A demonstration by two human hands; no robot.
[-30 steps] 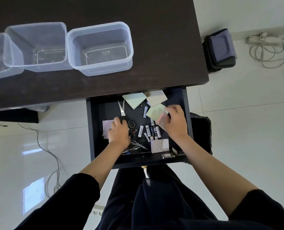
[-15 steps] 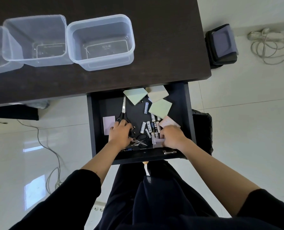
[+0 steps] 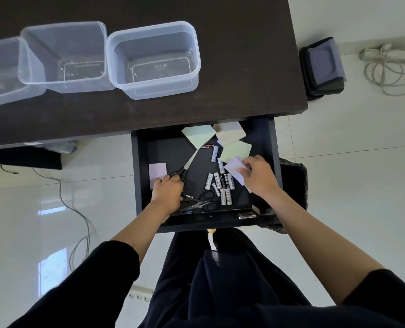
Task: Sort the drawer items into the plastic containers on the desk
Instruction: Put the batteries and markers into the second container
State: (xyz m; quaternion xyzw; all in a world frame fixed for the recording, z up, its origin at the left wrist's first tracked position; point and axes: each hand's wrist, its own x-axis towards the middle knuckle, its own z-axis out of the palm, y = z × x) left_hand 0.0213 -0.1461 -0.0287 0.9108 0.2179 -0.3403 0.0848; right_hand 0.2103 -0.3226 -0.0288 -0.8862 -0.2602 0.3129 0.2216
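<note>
The open black drawer [image 3: 140,176] holds sticky-note pads, several batteries [image 3: 220,183], and two pairs of scissors. My left hand [image 3: 167,191] is closed around the black handles of the upper scissors [image 3: 190,160], whose blades point up and right. My right hand [image 3: 258,175] pinches a pale purple note pad [image 3: 233,168], lifted slightly at the drawer's right side. Green pads [image 3: 235,151] and a cream pad [image 3: 231,136] lie at the back. Three clear plastic containers stand on the dark desk; the nearest [image 3: 153,60] is above the drawer, another [image 3: 64,55] to its left.
A second purple pad [image 3: 157,171] lies left of my left hand. The smaller scissors [image 3: 208,200] and a metal tool [image 3: 192,201] lie near the drawer's front. A black bag [image 3: 322,67] and coiled cable [image 3: 386,67] sit on the floor at right; another cable [image 3: 78,209] at left.
My right hand picked up the purple pad from the drawer's front right and carried it up toward the green pad. My left hand stayed on the scissors handles, tilting the scissors.
</note>
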